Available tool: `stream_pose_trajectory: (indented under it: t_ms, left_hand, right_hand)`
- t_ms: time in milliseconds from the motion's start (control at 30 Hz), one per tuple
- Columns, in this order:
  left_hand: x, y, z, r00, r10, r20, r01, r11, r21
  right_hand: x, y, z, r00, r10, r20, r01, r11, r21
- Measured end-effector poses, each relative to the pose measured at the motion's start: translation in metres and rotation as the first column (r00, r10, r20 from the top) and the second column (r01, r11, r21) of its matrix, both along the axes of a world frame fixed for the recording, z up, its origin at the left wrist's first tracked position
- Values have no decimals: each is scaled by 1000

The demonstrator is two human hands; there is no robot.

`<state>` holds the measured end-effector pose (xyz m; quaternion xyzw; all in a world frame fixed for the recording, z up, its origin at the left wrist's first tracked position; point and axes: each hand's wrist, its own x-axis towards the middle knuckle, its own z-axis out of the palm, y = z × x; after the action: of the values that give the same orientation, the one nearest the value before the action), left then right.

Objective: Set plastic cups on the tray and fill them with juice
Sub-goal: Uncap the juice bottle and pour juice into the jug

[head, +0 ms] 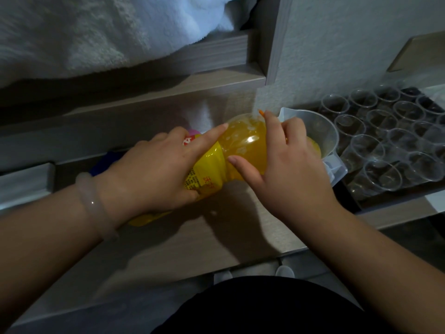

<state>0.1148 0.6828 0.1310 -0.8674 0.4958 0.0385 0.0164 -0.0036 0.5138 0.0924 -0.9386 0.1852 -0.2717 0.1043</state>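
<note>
A big juice bottle [243, 143] with a yellow label lies tilted, its neck pointing into a clear measuring jug [322, 131]. Orange juice shows in the jug's bottom. My left hand [154, 169] grips the bottle's labelled body, index finger stretched along it. My right hand [284, 165] holds the bottle's shoulder near the neck, hiding the mouth. To the right a dark tray [354, 198] carries several empty clear plastic cups [382, 174] set in rows.
The wooden counter [192, 249] runs below the bottle, its front edge near my body. A white wall [337, 44] rises behind the tray. White towels [96, 32] lie on a shelf at upper left. A blue and pink object [106, 160] sits behind my left hand.
</note>
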Motion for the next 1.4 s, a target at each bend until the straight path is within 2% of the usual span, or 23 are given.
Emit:
stream_pose_trajectory:
  t_ms: [433, 833, 1167, 1400]
  left_hand:
    - [-7, -1, -2, 1000, 8, 17, -8, 1000, -10]
    - [-12, -1, -6, 1000, 12, 10, -11, 997, -77]
    - [-27, -2, -39, 992, 41, -122, -77, 949, -307]
    - [-45, -8, -85, 957, 37, -288, -193, 822, -536]
  right_hand:
    - [-6, -1, 2, 1000, 14, 0, -14, 999, 40]
    - [-10, 0, 7, 999, 16, 46, -16, 1000, 13]
    - [-17, -2, 20, 997, 43, 70, -39, 997, -63]
    - [-22, 4, 21, 983, 166, 73, -154, 976, -155]
